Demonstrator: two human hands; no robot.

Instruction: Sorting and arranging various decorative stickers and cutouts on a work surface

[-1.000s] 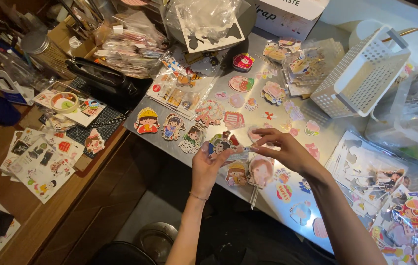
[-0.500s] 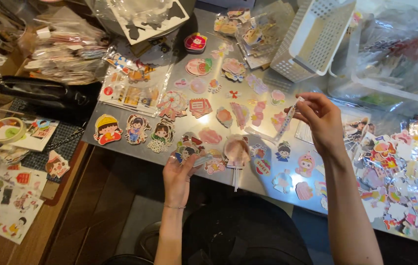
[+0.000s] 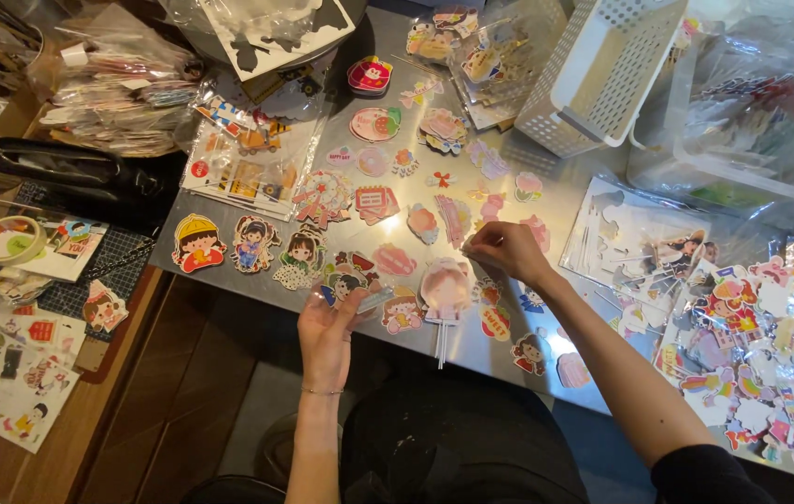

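Note:
My left hand [image 3: 327, 329] is at the near edge of the grey metal table [image 3: 546, 201], palm up, holding a cartoon-girl sticker [image 3: 348, 283] with a blue corner. My right hand [image 3: 501, 250] rests over the middle of the table, its fingertips pinched together at the edge of a pink striped sticker [image 3: 456, 218]. Several cartoon stickers lie spread around both hands. Among them are a child in a yellow hat [image 3: 197, 245] and a round pink-headed figure on a stick [image 3: 445, 291].
A white perforated basket [image 3: 607, 70] stands at the back right. Clear bags and sheets of stickers [image 3: 742, 327] cover the right side. A packet of stickers [image 3: 248, 159] lies at the back left. The wooden desk to the left carries sticker sheets [image 3: 10, 373], a tape roll [image 3: 9, 238] and a black bag [image 3: 52, 163].
My right hand has come back left and down from beside the basket to the stickers in the middle. My left hand still holds its sticker at the table's edge.

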